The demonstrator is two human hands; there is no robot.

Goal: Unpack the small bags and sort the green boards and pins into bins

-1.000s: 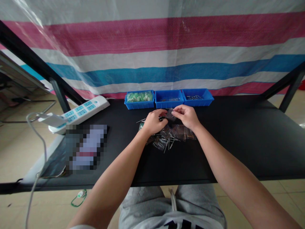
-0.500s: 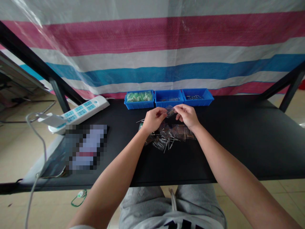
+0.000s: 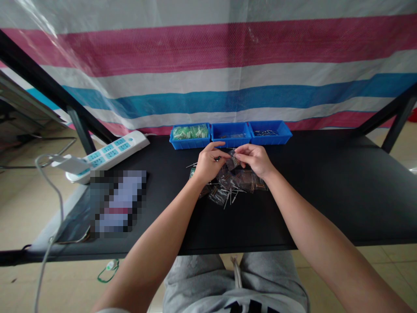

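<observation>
My left hand [image 3: 208, 164] and my right hand [image 3: 256, 159] meet above the black table [image 3: 325, 191], both pinching a small clear plastic bag [image 3: 232, 161] between their fingertips. What the bag contains is too small to tell. Below the hands lies a heap of similar small clear bags [image 3: 239, 182] with thin metal pins [image 3: 228, 198] scattered around it. Behind the hands stand three blue bins: the left bin [image 3: 190, 137] holds green parts, the middle bin [image 3: 230, 134] looks nearly bare, the right bin [image 3: 269, 133] holds small metal parts.
A white power strip [image 3: 109, 153] with blue sockets lies at the table's left rear, its grey cable [image 3: 48, 208] hanging off the left edge. A blurred flat object [image 3: 117, 201] lies left of the hands. A striped tarp [image 3: 208, 65] hangs behind the table.
Both hands lifted the small bag slightly, then lowered it back toward the heap; my fingers shifted on it. The heap, bins and power strip stayed put.
</observation>
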